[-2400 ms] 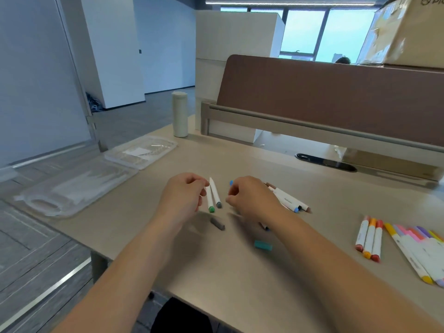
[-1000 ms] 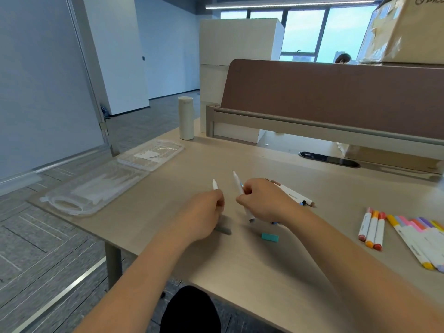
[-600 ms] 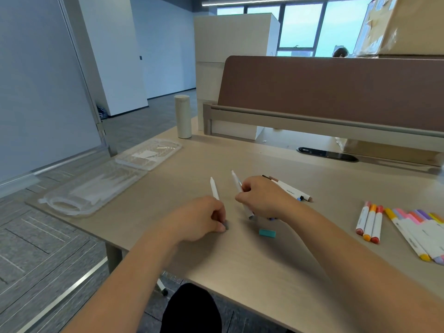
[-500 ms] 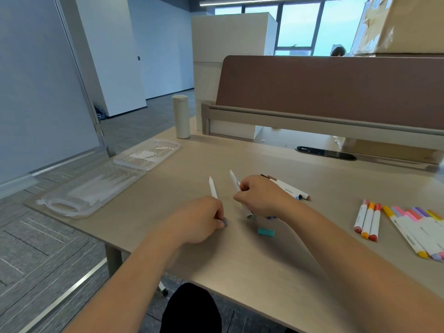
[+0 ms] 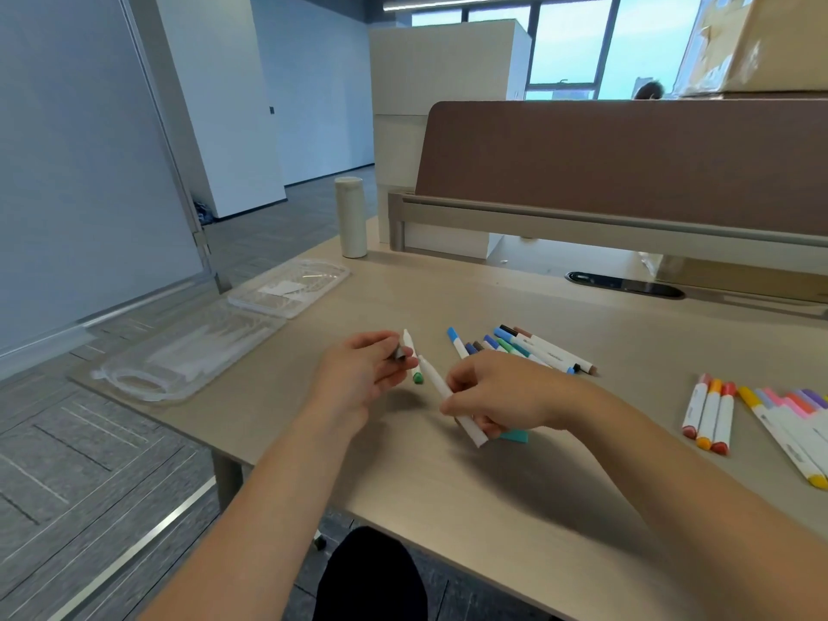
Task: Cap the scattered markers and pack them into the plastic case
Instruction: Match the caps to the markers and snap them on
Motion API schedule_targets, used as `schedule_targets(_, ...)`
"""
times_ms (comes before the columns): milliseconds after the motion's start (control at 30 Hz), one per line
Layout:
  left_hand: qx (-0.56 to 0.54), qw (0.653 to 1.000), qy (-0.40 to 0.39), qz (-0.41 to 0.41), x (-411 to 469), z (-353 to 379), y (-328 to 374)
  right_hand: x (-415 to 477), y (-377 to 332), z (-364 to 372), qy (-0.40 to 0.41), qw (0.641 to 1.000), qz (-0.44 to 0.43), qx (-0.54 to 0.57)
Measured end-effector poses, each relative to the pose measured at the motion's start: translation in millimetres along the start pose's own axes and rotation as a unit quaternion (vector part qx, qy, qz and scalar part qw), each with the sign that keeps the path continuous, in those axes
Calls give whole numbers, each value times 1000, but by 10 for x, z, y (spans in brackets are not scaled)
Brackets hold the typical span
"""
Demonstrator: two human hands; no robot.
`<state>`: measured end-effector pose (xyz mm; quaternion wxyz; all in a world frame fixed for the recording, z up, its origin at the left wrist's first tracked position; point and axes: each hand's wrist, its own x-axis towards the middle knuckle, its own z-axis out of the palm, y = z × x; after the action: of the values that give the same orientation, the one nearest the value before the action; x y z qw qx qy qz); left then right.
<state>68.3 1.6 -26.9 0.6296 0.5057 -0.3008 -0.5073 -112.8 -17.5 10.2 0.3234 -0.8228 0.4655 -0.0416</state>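
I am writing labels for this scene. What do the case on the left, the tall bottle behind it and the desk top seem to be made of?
Case: clear glossy plastic; the surface beneath shows through. Bottle: matte cream surface, coated metal or plastic, cannot tell. Desk top: smooth, matte, pale wood look, likely laminate.

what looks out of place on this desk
A loose teal cap lies on the desk, partly hidden under the right hand and off any marker. The white marker that hand grips shows no cap; the left hand pinches a grey cap beside it. Nothing looks spilled or broken.
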Motion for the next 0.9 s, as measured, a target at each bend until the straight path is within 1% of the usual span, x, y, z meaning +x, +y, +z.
schedule_targets(67,-22,1000,3,-10,4,-6,-3,-4,-1,17,-18,1000,-3,7)
schedule_targets(133,-20,1000,4,-13,4,-6,-18,6,-9,24,-21,1000,-4,5)
schedule_targets(333,2,1000,-4,-7,-22,17,-64,49,-36,36,-24,1000,-4,-3)
schedule_targets(467,35,999,-14,5,-33,44,-64,60,-41,29,-10,1000,-3,-18)
schedule_targets(700,67,995,19,67,-11,73,-89,77,-69,8,43,998,-33,-10)
schedule_targets(800,84,993,23,77,63,89,-40,134,-67,41,67,997,-28,-9)
schedule_targets(900,112,991,20,75,148,82,42,249,-77,27,115,993,-2,1)
